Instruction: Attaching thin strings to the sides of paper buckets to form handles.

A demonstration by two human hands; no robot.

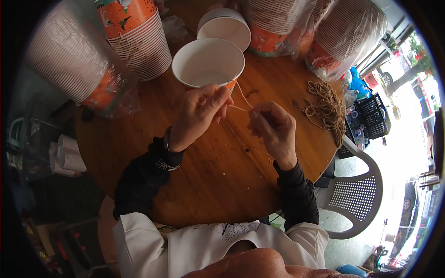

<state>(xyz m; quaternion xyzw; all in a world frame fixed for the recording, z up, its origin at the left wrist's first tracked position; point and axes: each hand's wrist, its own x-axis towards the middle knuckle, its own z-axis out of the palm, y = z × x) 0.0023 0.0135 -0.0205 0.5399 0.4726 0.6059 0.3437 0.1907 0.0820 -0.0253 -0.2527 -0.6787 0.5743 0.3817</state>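
A thin tan cord (pixel 238 108) stretches between my two hands, over the middle of the round wooden table. My left hand (pixel 202 112) pinches one part of it, thumb against fingers, just in front of a white-lined paper bucket (pixel 208 62). My right hand (pixel 273 128) pinches the cord a little to the right. From there the cord loops up to the right side of the bucket's rim, where it appears to pass through the wall. The bucket's outside is orange, mostly hidden behind my left hand. Another white paper bucket (pixel 224 25) lies tilted behind it.
Tall stacks of orange-printed paper buckets (pixel 141 51) stand along the far edge, several in clear plastic, including a wrapped stack (pixel 69 55) at left. A pile of tan cords (pixel 327 106) lies at the table's right. Beyond it are a grey plastic chair (pixel 354 194) and black crates (pixel 373 118).
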